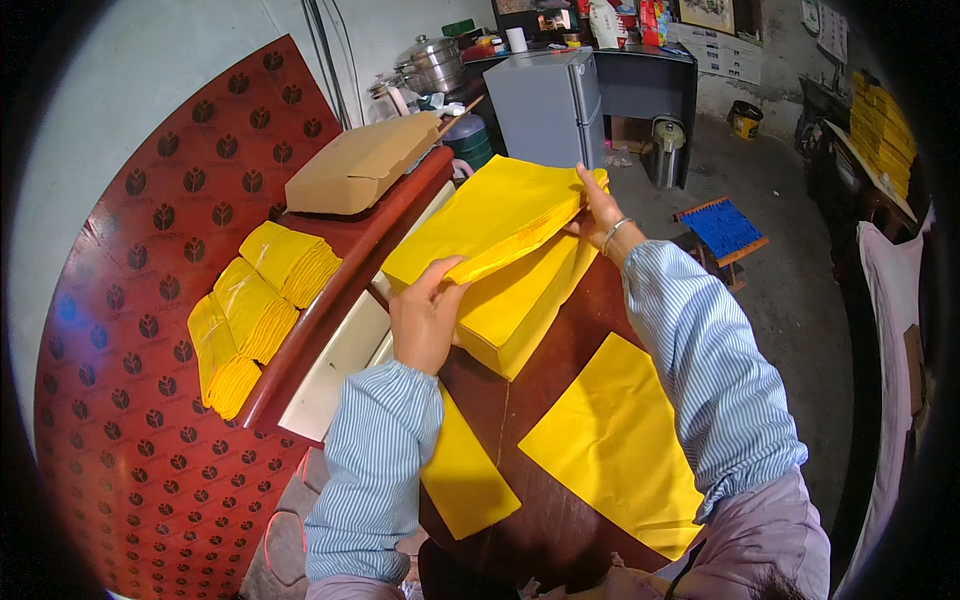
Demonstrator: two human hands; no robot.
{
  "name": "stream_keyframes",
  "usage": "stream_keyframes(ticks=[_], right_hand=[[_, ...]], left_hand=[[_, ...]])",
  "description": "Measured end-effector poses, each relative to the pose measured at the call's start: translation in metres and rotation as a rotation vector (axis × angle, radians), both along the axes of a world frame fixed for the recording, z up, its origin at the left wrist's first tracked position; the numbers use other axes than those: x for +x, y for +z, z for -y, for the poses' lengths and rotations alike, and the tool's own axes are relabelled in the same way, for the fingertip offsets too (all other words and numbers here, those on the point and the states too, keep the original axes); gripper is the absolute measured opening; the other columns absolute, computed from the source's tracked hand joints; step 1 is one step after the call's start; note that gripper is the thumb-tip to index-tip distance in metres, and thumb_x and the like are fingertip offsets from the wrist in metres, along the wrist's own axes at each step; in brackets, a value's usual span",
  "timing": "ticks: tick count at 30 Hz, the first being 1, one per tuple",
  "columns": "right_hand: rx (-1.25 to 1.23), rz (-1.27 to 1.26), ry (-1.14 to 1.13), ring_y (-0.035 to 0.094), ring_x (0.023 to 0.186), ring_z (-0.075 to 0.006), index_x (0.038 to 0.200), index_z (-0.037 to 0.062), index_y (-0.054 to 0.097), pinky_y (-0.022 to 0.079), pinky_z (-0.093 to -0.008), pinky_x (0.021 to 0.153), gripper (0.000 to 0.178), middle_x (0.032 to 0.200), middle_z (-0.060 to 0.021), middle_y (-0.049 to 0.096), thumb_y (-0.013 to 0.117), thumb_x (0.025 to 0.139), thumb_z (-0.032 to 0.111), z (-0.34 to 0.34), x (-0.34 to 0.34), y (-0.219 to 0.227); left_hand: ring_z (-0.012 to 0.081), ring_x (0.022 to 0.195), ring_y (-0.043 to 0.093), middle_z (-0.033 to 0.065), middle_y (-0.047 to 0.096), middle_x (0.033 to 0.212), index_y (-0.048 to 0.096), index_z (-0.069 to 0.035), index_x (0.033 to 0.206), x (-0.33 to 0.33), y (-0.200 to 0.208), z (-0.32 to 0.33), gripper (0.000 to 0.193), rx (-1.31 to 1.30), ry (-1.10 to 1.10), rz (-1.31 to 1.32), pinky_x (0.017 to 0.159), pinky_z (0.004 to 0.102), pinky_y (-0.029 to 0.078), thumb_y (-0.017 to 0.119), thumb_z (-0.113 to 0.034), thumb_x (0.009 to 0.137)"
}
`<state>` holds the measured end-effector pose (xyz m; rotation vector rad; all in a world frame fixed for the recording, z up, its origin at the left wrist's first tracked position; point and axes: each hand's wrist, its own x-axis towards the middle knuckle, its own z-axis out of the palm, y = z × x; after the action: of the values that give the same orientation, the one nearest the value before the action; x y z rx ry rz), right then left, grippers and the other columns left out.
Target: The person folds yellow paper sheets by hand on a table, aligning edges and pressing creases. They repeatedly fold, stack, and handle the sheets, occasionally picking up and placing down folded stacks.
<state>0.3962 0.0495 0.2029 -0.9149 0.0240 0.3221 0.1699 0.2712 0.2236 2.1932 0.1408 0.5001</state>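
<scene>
A sheaf of yellow sheets (490,215) is tilted over a taller yellow stack (525,305), its near edge raised. The left near corner of the sheaf is pinched between the thumb and fingers of my left hand (422,318). At the far right corner, my right hand (602,212) grips the same sheaf, thumb on top. Both yellow piles are on a dark red table (495,400). Closer to me lie a wrinkled loose yellow sheet (620,440) on the right and a narrower yellow piece (465,470) on the left, partly behind my left sleeve.
Folded yellow bundles (255,310) and a cardboard box (360,160) rest on a red patterned surface (130,400) at left. Beyond the table stand a grey fridge (545,105) and a metal flask (665,150). A blue-topped stool (720,230) is at right.
</scene>
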Motion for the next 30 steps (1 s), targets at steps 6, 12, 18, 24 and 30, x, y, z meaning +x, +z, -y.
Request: stream_keyframes(ticks=[6, 12, 18, 24, 30], right_hand=[[-0.328, 0.061, -0.037, 0.076, 0.109, -0.0340, 0.136, -0.0029, 0.058, 0.064, -0.0469, 0.096, 0.054, 0.125, -0.0203, 0.072, 0.072, 0.103, 0.037, 0.007, 0.049, -0.012], [-0.365, 0.131, -0.030, 0.077, 0.102, -0.0291, 0.138, -0.0048, 0.057, 0.065, -0.0404, 0.091, 0.047, 0.126, -0.0187, 0.073, 0.072, 0.103, 0.022, 0.003, 0.061, -0.004], [-0.237, 0.412, 0.056, 0.078, 0.095, -0.0205, 0.140, 0.0047, 0.060, 0.065, -0.0319, 0.079, 0.042, 0.117, -0.0114, 0.076, 0.072, 0.103, 0.021, -0.022, 0.029, 0.038], [-0.077, 0.641, 0.008, 0.076, 0.103, -0.0196, 0.137, 0.0054, 0.063, 0.064, -0.0345, 0.087, 0.040, 0.121, -0.0068, 0.076, 0.075, 0.101, 0.021, -0.015, -0.046, 0.104], [-0.168, 0.681, -0.108, 0.071, 0.118, -0.0179, 0.136, 0.0044, 0.066, 0.053, -0.0360, 0.109, 0.045, 0.129, -0.0073, 0.074, 0.078, 0.100, 0.029, 0.122, -0.176, 0.130]], left_hand=[[0.0353, 0.111, 0.077, 0.0227, 0.064, 0.137, 0.042, -0.003, 0.156, -0.019, -0.017, 0.004, 0.049, -0.803, -0.169, -0.201, 0.097, 0.0416, 0.066, 0.057, -0.017, 0.111], [0.0317, 0.134, 0.064, 0.0201, 0.062, 0.144, 0.051, 0.005, 0.144, -0.032, -0.022, 0.000, 0.042, -1.288, -0.370, -0.095, 0.122, 0.0485, 0.048, 0.059, -0.021, 0.112], [0.0316, 0.126, 0.070, 0.0167, 0.070, 0.138, 0.061, 0.004, 0.138, -0.033, -0.030, -0.007, 0.036, -1.107, -0.111, -0.003, 0.112, 0.0473, 0.056, 0.061, -0.022, 0.112], [0.0252, 0.121, 0.070, 0.0111, 0.070, 0.134, 0.063, -0.001, 0.137, -0.066, -0.008, -0.030, 0.031, -0.910, -0.098, 0.311, 0.107, 0.0455, 0.059, 0.066, -0.014, 0.109], [0.0237, 0.126, 0.066, 0.0105, 0.063, 0.141, 0.055, -0.004, 0.144, -0.139, 0.030, 0.008, 0.041, -0.770, -0.166, 0.409, 0.106, 0.0419, 0.059, 0.069, -0.008, 0.105]])
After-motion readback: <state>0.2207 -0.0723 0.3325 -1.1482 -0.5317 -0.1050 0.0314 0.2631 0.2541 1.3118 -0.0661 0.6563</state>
